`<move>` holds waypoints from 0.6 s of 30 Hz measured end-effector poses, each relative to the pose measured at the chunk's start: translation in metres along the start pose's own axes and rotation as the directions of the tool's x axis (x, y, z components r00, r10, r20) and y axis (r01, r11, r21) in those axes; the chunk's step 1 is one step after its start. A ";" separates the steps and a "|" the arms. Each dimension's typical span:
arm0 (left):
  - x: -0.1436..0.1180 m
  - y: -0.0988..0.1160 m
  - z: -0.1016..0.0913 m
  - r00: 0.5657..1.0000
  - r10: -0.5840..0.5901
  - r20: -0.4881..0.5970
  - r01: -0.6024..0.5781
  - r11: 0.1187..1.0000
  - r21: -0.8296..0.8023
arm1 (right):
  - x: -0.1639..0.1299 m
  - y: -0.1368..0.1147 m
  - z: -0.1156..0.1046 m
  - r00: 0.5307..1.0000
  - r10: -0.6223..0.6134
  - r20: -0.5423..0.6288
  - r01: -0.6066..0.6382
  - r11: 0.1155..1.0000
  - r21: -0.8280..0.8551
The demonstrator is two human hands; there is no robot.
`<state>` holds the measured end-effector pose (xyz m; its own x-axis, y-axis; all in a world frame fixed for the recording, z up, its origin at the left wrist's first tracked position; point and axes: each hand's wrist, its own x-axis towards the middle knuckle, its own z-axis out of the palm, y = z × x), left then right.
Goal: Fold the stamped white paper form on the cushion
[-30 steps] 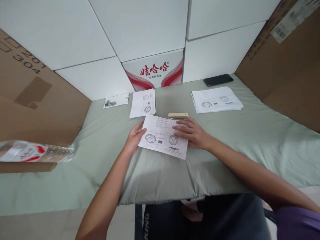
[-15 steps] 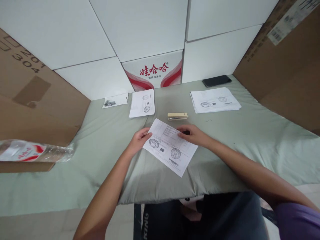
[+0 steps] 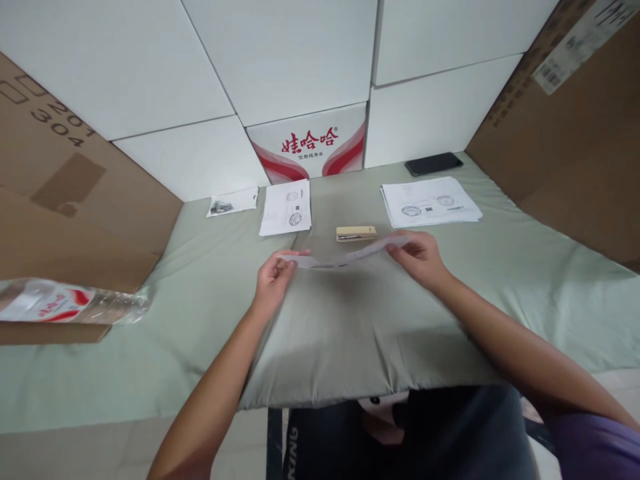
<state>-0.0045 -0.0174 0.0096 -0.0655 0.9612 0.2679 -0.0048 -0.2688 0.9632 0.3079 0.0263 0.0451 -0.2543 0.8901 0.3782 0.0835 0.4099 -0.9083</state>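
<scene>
Between my two hands a printed sheet of paper (image 3: 345,259) is held almost edge-on, sagging in the middle, so its print is mostly hidden. My left hand (image 3: 276,273) pinches its left end between thumb and fingers. The right end is gripped by my right hand (image 3: 417,259), thumb toward me. Whether it is one sheet or several cannot be told. Just beyond the paper lies a cream stapler (image 3: 356,233) on the green cloth. A small stack of stamped papers (image 3: 286,208) rests behind my left hand, and a thicker paper stack (image 3: 431,203) behind my right.
A black phone (image 3: 433,163) lies at the back right. A small white packet (image 3: 233,202) is at the back left. Cardboard boxes (image 3: 75,180) wall both sides, and white boxes (image 3: 300,60) stand behind. A plastic bottle (image 3: 70,303) lies at the left.
The paper has tipped from lying nearly flat, print visible, to almost edge-on. My right hand has moved right and slightly up to its right end; my left hand has shifted only a little.
</scene>
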 end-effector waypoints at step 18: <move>-0.005 -0.002 0.010 0.991 -0.053 0.123 0.007 0.939 0.344 | -0.017 0.006 -0.019 0.986 0.157 0.050 -0.160 0.986 0.053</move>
<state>0.0054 -0.0213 0.0062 0.0580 0.9744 0.2174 0.3387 -0.2241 0.9138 0.3308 0.0172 0.0364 -0.2860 0.9323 0.2213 0.0718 0.2512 -0.9653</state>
